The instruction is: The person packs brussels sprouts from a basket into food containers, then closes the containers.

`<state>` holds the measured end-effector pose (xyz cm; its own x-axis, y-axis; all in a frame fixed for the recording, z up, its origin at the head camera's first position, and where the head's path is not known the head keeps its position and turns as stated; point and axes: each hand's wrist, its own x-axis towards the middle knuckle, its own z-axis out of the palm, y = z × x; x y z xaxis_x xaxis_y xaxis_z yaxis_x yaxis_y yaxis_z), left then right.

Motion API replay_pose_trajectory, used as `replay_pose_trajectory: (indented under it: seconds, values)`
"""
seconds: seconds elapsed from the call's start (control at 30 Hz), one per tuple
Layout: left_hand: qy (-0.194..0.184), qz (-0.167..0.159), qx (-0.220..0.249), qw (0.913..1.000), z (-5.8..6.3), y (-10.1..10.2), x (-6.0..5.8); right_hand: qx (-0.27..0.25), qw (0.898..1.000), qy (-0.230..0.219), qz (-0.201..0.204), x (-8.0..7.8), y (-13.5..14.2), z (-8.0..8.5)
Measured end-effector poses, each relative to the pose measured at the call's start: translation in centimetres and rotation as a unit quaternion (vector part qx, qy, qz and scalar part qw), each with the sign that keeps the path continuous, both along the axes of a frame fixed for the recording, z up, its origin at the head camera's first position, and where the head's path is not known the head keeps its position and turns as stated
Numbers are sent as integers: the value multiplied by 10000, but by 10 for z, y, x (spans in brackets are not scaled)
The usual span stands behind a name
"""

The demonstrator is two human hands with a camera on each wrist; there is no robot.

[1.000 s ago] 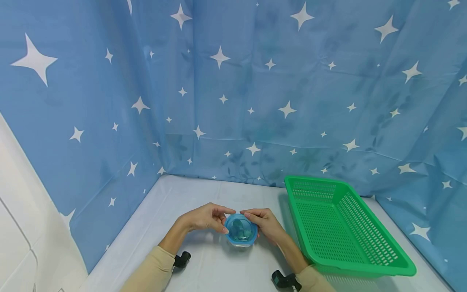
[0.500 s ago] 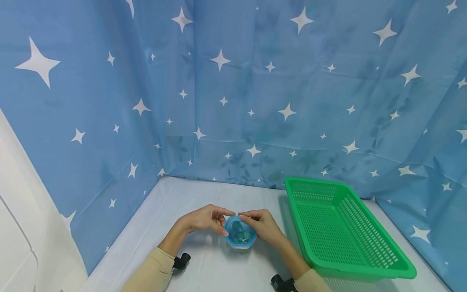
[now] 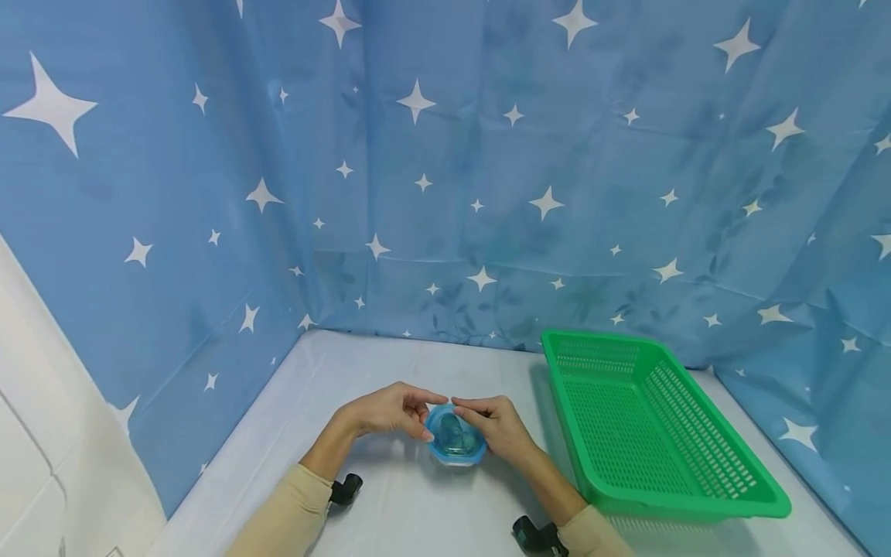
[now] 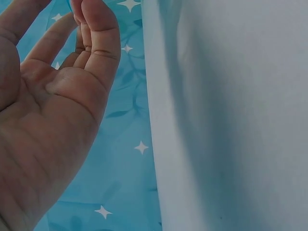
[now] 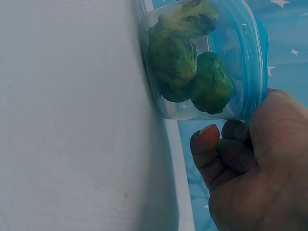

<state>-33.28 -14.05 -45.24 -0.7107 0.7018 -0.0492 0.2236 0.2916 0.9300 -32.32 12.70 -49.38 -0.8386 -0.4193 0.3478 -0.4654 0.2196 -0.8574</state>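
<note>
A small clear food container with a blue lid (image 3: 455, 437) stands on the white table. Through its wall in the right wrist view, several Brussels sprouts (image 5: 172, 57) show inside the container (image 5: 168, 111). My left hand (image 3: 387, 411) holds the lid's left side, index finger at the far edge and thumb at the near left. My right hand (image 3: 503, 427) pinches the lid's far right edge with thumb and index finger. In the right wrist view its other fingers curl beside the container. The left wrist view shows mostly palm (image 4: 53, 115), with the container nearly out of frame.
A green plastic basket (image 3: 647, 495) with slotted walls stands on the table to the right of my right forearm. A blue curtain (image 3: 445, 155) with white stars hangs behind and to the left. White tablecloth (image 3: 390, 510) covers the table.
My right hand has slid from the container's right side up to the lid's far edge, its fingertips close to the left index finger. The left hand keeps its place on the lid.
</note>
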Motion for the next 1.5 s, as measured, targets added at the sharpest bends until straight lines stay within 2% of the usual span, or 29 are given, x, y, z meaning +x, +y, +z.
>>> replay_pose_trajectory:
  seconds: [0.17,0.33,0.57,0.9,1.07,1.23,1.3,1.5]
  values:
    - [28,-86,-40,10000,1,0,-1,39,10000,78,-9,-2,0,0]
    - [-10,-254,-56,9997,3,0,-2,220,9997,-114,-65,0,-1,2]
    - [286,-454,-369,9979,10,1,-1,347,9990,-198,-206,2,-3,7]
    - [358,-821,-653,9938,15,1,1,816,9958,141,-388,5,-5,11]
    - [429,-828,-843,9921,20,0,4,937,9942,221,-481,5,-6,14]
    - [704,-660,-1046,9898,26,5,10,1125,9932,241,-175,5,-2,16]
    - [821,-562,-1084,9891,26,7,11,1229,9923,123,61,6,2,19]
    - [795,-475,-999,9907,22,6,8,1362,9861,-307,905,5,13,20]
